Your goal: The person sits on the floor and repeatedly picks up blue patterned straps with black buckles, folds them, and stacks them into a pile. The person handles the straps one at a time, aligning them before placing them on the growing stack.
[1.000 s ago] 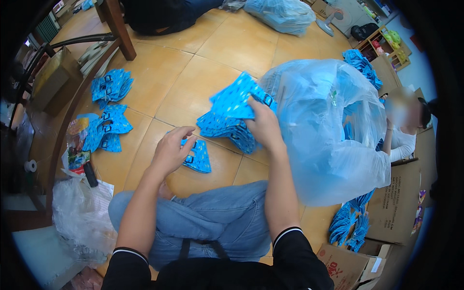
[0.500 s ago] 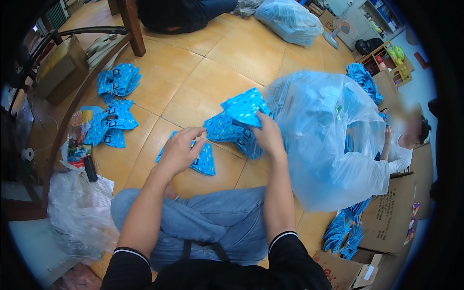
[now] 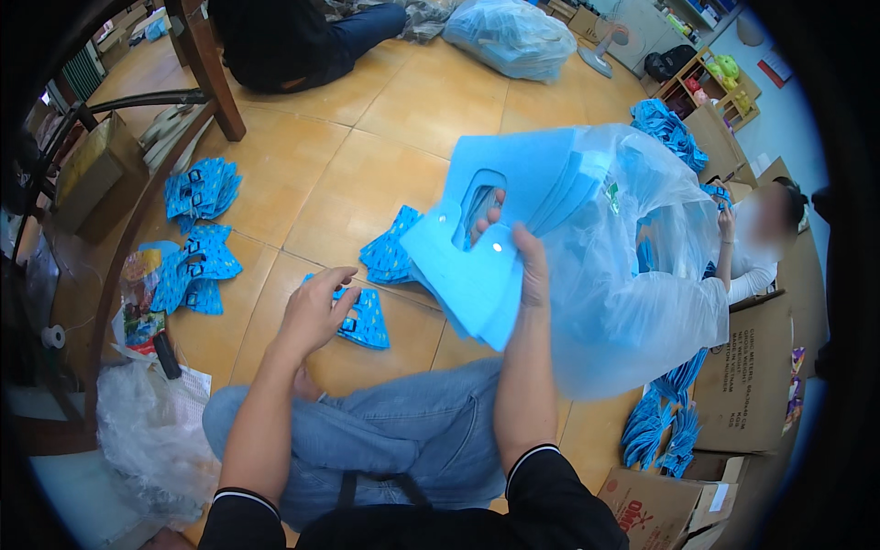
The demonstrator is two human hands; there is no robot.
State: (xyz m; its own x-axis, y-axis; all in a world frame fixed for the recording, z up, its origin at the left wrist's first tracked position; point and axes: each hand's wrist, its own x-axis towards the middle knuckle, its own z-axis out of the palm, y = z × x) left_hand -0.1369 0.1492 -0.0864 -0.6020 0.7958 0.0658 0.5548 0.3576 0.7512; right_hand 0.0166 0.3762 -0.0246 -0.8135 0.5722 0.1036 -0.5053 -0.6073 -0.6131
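My right hand (image 3: 527, 261) is closed around a sheaf of light blue pieces (image 3: 477, 284), raised above the floor. Each piece is thin and flat, with a rounded handle slot and small pale round studs; my fingertips show through the slot. Beneath and left of it lies a stack of printed blue pieces (image 3: 392, 247). My left hand (image 3: 316, 307) hovers with curved fingers apart over another printed blue piece (image 3: 368, 321) on the floor, partly hidden by the hand. I cannot tell whether they touch.
A large clear plastic bag (image 3: 605, 321) stands right of the sheaf. Piles of printed pieces (image 3: 203, 188) lie at left, beside a dark wooden frame (image 3: 211, 73). Cartons (image 3: 742, 385) and a co-worker (image 3: 756, 247) are at right. Another person (image 3: 275, 46) sits at the far side.
My right hand has lifted the pieces and turned them, so their plain light blue side now shows instead of the printed one. My left hand stays near the same piece.
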